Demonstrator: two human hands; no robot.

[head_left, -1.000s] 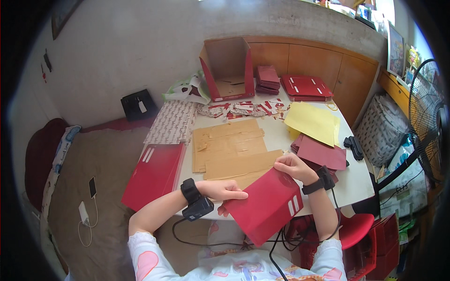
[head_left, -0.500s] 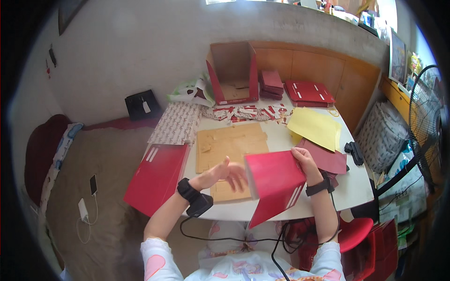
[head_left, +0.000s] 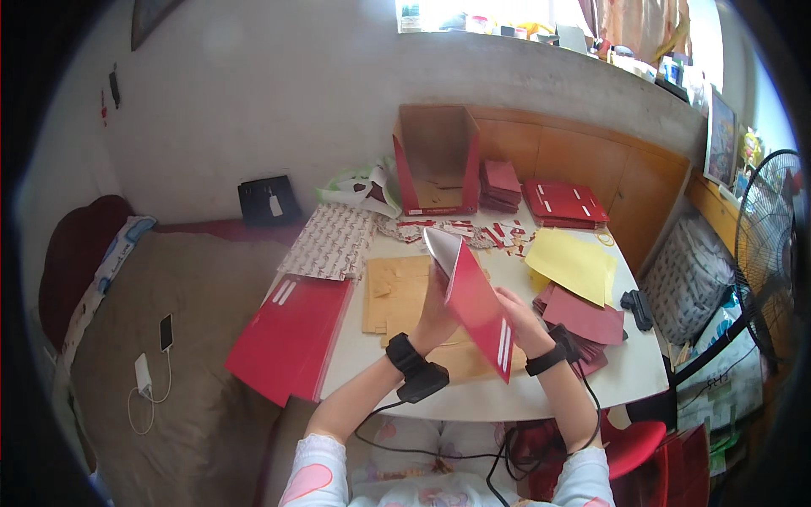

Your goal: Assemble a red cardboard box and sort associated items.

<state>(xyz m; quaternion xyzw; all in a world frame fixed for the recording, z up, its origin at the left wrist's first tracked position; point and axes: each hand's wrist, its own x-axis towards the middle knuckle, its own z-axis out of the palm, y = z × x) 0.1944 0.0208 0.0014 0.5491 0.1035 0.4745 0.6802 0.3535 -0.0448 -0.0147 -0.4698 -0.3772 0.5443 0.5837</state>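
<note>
Above the near part of the table I hold a red folded cardboard sheet (head_left: 480, 306) on edge, its white inner side showing at the top left and slots near its lower right end. My left hand (head_left: 435, 314) is closed on its left side, with the fingers partly hidden by the card. My right hand (head_left: 525, 325) grips it from the right, fingertips behind the card. Beneath lies a tan cardboard sheet (head_left: 394, 291) on the white table (head_left: 359, 372). To the left, a stack of red slotted sheets (head_left: 291, 334) overhangs the table edge.
Patterned sheets (head_left: 328, 241), an open red-edged box (head_left: 435, 160), scraps (head_left: 456, 232), dark red card stacks (head_left: 500, 184) and red slotted pieces (head_left: 566, 203) line the back. Yellow sheets (head_left: 570, 262), maroon cards (head_left: 587, 317) and a black device (head_left: 638, 310) sit right. A fan (head_left: 764, 253) stands beyond.
My left hand has come from beside the card onto its left side. The card has turned more on edge and moved left with my right hand. The view has tilted up.
</note>
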